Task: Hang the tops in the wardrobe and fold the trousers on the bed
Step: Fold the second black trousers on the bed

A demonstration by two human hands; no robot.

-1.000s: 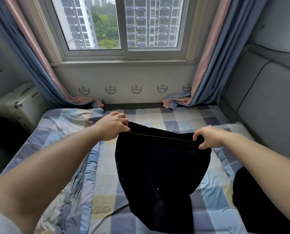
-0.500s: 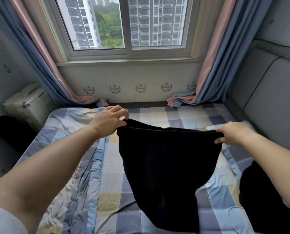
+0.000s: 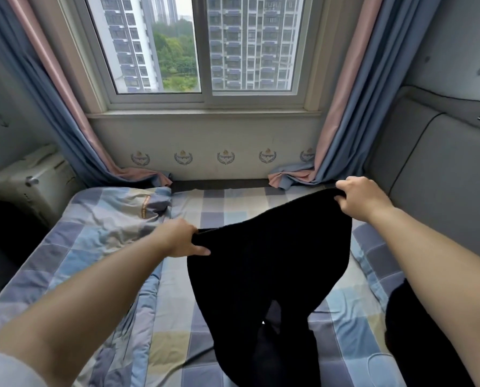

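Black trousers (image 3: 266,263) hang spread over the checked bed (image 3: 177,317), waistband up, the two legs trailing toward me. My left hand (image 3: 181,238) pinches the waistband's left end, low over the sheet. My right hand (image 3: 363,196) grips the right end, higher and farther back, near the curtain foot. The waistband slants up to the right. Another black garment (image 3: 417,336) lies on the bed's right edge under my right forearm.
A rumpled checked quilt (image 3: 113,219) covers the bed's left side. A pale suitcase (image 3: 34,185) stands at the left wall beside a dark object. Blue-pink curtains (image 3: 342,107) frame the window ahead. A grey padded headboard (image 3: 442,185) lines the right side.
My left hand has dropped toward the sheet and my right hand has moved right and farther back. The waistband is stretched wider and now slants; the legs show apart.
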